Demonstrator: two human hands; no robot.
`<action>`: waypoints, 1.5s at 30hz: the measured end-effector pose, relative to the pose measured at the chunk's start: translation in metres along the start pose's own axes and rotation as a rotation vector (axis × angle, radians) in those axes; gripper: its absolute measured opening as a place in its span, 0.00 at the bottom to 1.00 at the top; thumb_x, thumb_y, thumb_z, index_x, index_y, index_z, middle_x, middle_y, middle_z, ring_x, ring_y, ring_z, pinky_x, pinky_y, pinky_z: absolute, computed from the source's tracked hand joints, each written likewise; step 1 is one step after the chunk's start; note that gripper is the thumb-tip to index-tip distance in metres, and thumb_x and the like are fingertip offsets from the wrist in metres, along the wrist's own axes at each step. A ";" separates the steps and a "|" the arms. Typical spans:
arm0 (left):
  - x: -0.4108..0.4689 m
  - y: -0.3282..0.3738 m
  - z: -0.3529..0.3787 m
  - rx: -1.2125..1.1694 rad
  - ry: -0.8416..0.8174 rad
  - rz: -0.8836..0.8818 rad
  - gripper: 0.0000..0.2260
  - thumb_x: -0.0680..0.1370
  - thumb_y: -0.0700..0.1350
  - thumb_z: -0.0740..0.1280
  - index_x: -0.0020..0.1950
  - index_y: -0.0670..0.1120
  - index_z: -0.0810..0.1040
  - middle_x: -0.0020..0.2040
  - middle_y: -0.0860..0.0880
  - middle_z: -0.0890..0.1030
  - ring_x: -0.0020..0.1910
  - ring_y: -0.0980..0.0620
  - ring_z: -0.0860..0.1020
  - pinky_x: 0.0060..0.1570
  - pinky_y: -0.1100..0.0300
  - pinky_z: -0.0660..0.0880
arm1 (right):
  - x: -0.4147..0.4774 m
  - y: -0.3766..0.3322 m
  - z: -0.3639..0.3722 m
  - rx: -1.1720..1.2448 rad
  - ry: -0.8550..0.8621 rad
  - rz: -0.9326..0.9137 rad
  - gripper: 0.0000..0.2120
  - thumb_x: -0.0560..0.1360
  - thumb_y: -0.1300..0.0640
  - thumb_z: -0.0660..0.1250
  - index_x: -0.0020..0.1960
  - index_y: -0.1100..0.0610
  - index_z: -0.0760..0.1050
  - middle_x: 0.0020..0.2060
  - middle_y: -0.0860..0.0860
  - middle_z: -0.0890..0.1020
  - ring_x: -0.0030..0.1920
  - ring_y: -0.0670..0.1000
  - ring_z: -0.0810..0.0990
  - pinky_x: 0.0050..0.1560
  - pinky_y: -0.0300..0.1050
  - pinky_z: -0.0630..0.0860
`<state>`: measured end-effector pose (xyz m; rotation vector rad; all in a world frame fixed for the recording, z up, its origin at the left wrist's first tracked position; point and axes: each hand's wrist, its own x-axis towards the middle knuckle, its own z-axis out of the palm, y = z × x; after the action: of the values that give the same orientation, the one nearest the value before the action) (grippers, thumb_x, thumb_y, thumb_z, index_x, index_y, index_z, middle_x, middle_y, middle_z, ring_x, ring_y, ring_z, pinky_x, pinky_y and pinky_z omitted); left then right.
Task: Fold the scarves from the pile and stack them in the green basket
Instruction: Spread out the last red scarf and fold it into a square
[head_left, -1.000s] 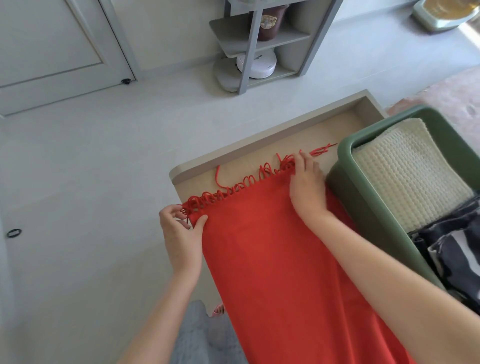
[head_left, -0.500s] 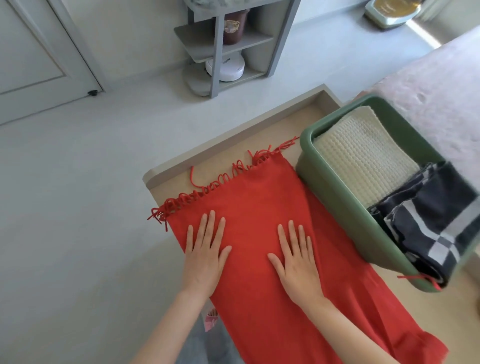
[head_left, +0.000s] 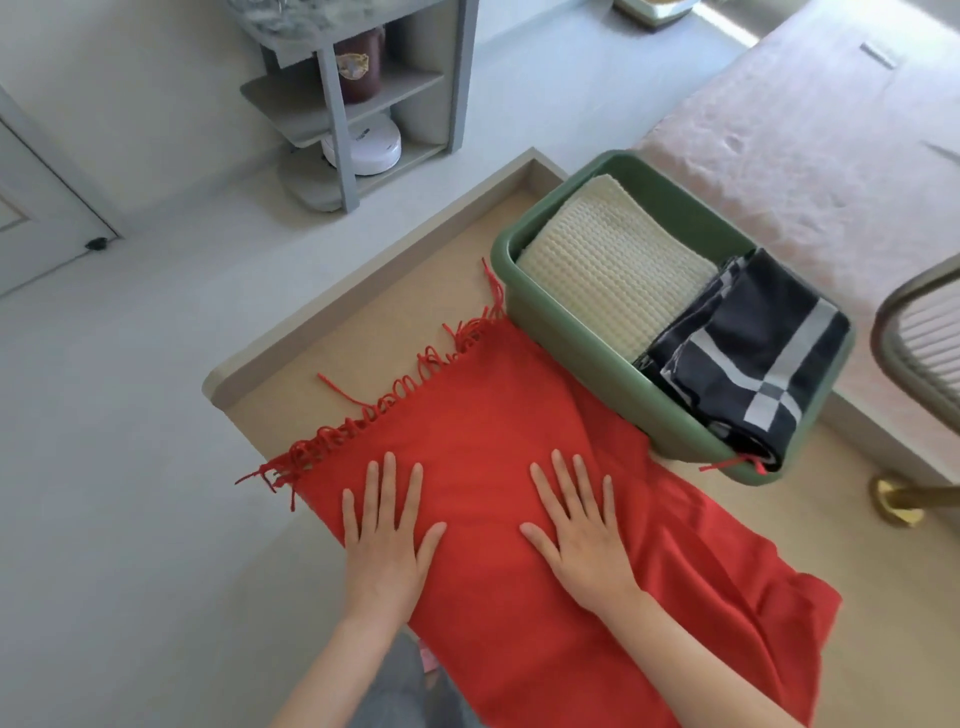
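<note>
A red fringed scarf (head_left: 483, 431) lies spread along the tan table top (head_left: 395, 317), its tasselled end toward the far edge. My left hand (head_left: 387, 540) and my right hand (head_left: 584, 535) both rest flat on it, palms down, fingers spread, holding nothing. To the right stands the green basket (head_left: 550, 306), touching the scarf's edge. Inside it lie a folded cream knit scarf (head_left: 613, 270) and a folded navy and white checked scarf (head_left: 748, 353), which hangs over the near rim.
The table has a raised grey rim (head_left: 363, 275) along its far side. A grey shelf unit (head_left: 358, 104) with a jar and a white round device stands on the floor beyond. A pink bed (head_left: 810, 156) and a brass-footed chair (head_left: 914, 364) are at right.
My hands let go of the fringed end and now lie flat on the scarf, nearer to me. The view has shifted, showing more of the basket.
</note>
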<state>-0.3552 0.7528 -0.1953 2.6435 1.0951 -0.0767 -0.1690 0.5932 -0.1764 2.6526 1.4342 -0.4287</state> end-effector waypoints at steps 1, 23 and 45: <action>-0.004 0.007 0.002 -0.004 -0.010 0.011 0.30 0.81 0.62 0.41 0.78 0.47 0.55 0.78 0.41 0.55 0.77 0.41 0.52 0.73 0.41 0.48 | -0.007 0.006 0.001 0.008 -0.010 0.014 0.32 0.79 0.34 0.40 0.79 0.47 0.46 0.78 0.50 0.48 0.78 0.54 0.44 0.73 0.60 0.44; -0.154 0.218 0.063 -0.031 -0.200 0.116 0.34 0.78 0.65 0.46 0.77 0.45 0.58 0.77 0.38 0.58 0.77 0.41 0.51 0.72 0.42 0.47 | -0.216 0.187 0.033 0.012 -0.215 0.132 0.34 0.78 0.31 0.46 0.78 0.46 0.49 0.78 0.48 0.52 0.77 0.52 0.45 0.70 0.60 0.46; -0.068 0.340 0.086 0.065 -0.020 0.485 0.29 0.79 0.56 0.51 0.76 0.41 0.61 0.78 0.41 0.57 0.76 0.45 0.56 0.72 0.45 0.53 | -0.207 0.298 0.013 0.654 0.326 0.539 0.08 0.74 0.63 0.69 0.52 0.56 0.80 0.42 0.47 0.76 0.50 0.51 0.72 0.57 0.50 0.70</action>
<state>-0.1606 0.4541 -0.1875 2.8782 0.4278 -0.0395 -0.0306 0.2587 -0.1436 3.6038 0.6107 -0.4799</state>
